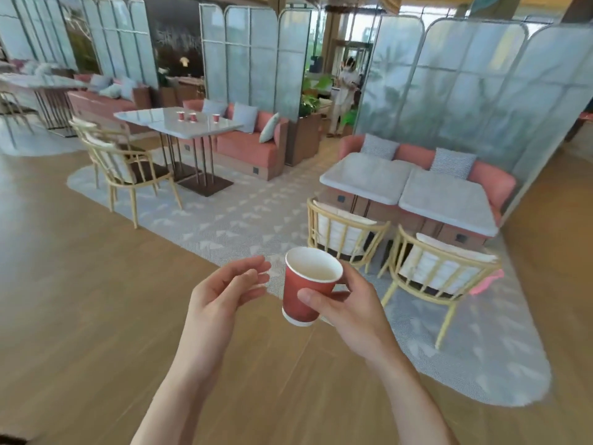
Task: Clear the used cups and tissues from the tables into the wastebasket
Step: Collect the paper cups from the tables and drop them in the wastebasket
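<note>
We hold a red paper cup (pixel 306 285) in our right hand (pixel 349 311), with the thumb across its front wall and the other fingers curled behind it, so the cup stands almost upright and leans a little, its white inside open to us. Our left hand (pixel 221 298) is just beside the cup on its left, fingers relaxed and slightly bent, not touching it and holding nothing. Both hands are above the wooden floor (pixel 80 316). Well apart from us, three more red cups (pixel 192 117) stand on a far white table (pixel 179 123) beside a pink sofa (pixel 247 146).
</note>
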Available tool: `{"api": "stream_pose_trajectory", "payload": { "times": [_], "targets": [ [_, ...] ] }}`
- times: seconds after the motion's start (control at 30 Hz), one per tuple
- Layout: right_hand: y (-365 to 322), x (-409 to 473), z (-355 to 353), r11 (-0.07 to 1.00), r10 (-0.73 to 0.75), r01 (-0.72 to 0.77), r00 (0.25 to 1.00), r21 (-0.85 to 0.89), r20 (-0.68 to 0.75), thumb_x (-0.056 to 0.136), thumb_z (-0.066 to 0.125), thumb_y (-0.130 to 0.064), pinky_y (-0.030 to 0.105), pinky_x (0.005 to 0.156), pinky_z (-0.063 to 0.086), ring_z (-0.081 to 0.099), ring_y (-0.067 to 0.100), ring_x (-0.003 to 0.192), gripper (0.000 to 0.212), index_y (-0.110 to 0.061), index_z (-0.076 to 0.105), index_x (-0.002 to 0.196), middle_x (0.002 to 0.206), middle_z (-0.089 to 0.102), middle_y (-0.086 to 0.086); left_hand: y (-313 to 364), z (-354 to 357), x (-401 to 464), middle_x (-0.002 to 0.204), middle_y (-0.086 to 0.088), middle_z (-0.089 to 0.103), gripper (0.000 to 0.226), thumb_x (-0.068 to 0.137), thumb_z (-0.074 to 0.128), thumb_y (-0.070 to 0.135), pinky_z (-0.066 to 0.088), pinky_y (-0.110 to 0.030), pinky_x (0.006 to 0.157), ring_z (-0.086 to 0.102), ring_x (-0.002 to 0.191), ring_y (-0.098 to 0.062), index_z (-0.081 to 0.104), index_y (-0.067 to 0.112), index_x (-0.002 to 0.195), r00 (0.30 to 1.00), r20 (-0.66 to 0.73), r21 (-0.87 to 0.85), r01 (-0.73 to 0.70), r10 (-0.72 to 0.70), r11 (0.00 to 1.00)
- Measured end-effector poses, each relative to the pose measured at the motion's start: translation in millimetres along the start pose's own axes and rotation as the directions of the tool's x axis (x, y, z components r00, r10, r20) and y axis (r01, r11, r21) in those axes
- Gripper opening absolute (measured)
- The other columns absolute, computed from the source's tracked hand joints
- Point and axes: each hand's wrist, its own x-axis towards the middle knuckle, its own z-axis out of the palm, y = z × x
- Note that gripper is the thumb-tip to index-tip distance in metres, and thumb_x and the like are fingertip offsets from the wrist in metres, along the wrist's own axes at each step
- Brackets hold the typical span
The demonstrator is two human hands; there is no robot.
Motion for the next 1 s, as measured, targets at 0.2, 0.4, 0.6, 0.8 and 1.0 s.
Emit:
{"api": "stream_pose_trajectory", "payload": {
  "times": [0.2,0.4,0.6,0.8,1.0],
  "targets": [
    [-12,88,44,0.999,-0.013,0.011,0.999,-0.035,-0.049,0.075,0.087,-0.035,0.014,0.078,0.052,0.069,0.006,0.099,0.046,-0.041,0.064,0.114,0.102,0.071,-0.028,10,-42,110,0.111,-0.005,0.077,0.024,0.102,0.052,0.007,0.052,-0.044,0.099,0.071,0.108,-0.022,0.074,0.010,0.110,1.000,0.012,-0.024,-0.013,0.014,1.000],
    [-17,173,96,0.999,-0.044,0.042,0.998,-0.031,-0.055,0.072,0.087,-0.041,0.018,0.079,0.054,0.068,0.006,0.100,0.052,-0.036,0.065,0.119,0.106,0.073,-0.022,19,-74,197,0.111,-0.005,0.077,0.024,0.102,0.052,0.008,0.052,-0.046,0.100,0.071,0.108,-0.022,0.075,0.012,0.109,0.999,0.045,-0.023,-0.015,0.016,1.000],
    [-2,262,162,0.998,-0.040,0.040,0.999,-0.039,-0.009,0.067,0.086,-0.050,0.030,0.087,0.058,0.069,0.009,0.101,0.054,-0.038,0.067,0.116,0.108,0.074,-0.019,5,-127,281,0.109,-0.005,0.078,0.024,0.102,0.051,0.006,0.053,-0.045,0.098,0.072,0.107,-0.024,0.074,0.008,0.110,1.000,-0.018,-0.025,-0.010,0.009,1.000],
    [12,370,229,0.998,-0.041,0.043,0.998,-0.053,0.044,0.075,0.089,-0.038,0.023,0.084,0.056,0.067,0.002,0.099,0.048,-0.036,0.067,0.117,0.108,0.074,-0.017,-10,-176,390,0.109,-0.006,0.077,0.025,0.101,0.051,0.006,0.052,-0.047,0.099,0.071,0.108,-0.025,0.074,0.008,0.109,0.998,-0.053,-0.007,-0.017,0.017,1.000],
    [9,495,305,0.999,-0.043,0.044,0.997,-0.018,0.069,0.077,0.089,-0.033,0.018,0.077,0.055,0.066,0.001,0.096,0.046,-0.029,0.068,0.118,0.107,0.074,-0.012,-8,-234,508,0.109,-0.004,0.077,0.025,0.101,0.052,0.006,0.052,-0.049,0.100,0.072,0.106,-0.023,0.075,0.010,0.107,0.996,-0.087,0.032,-0.024,0.027,0.999]
  ]
}}
